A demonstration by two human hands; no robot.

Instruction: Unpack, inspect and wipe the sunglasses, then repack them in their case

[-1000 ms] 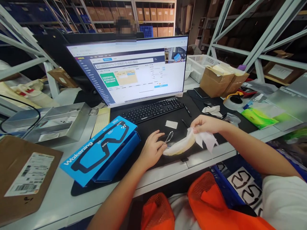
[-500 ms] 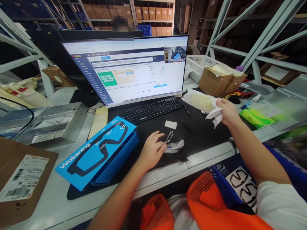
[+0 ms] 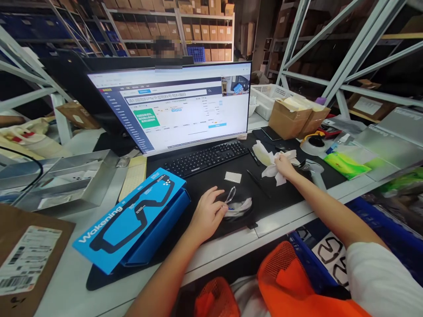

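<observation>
My left hand (image 3: 207, 213) rests on the black desk mat (image 3: 218, 193), thumb and forefinger pinching a thin clear loop (image 3: 231, 194). Against that loop lies a small white-and-dark bundle (image 3: 239, 207), whose kind I cannot make out. Farther right, my right hand (image 3: 284, 165) is closed on a crumpled white tissue (image 3: 272, 171), its loose ends spread over the mat. To the left of my left hand stands a blue box (image 3: 132, 220) marked "Wakening", its lid tilted and showing a glasses-frame outline. A small white card (image 3: 233, 177) and a black pen (image 3: 257, 182) lie between my hands.
A monitor (image 3: 178, 110) stands behind the keyboard (image 3: 206, 157). On the right are a handheld scanner (image 3: 312, 171), a green packet (image 3: 346, 165) and cardboard boxes (image 3: 287, 119). A grey tray (image 3: 74, 180) and a labelled carton (image 3: 29, 255) flank the left side.
My right hand has moved left and lower over the mat, bunching up the tissue that hung spread out before. The scanner shows now. My left hand keeps its pinch; the view has tilted slightly upward.
</observation>
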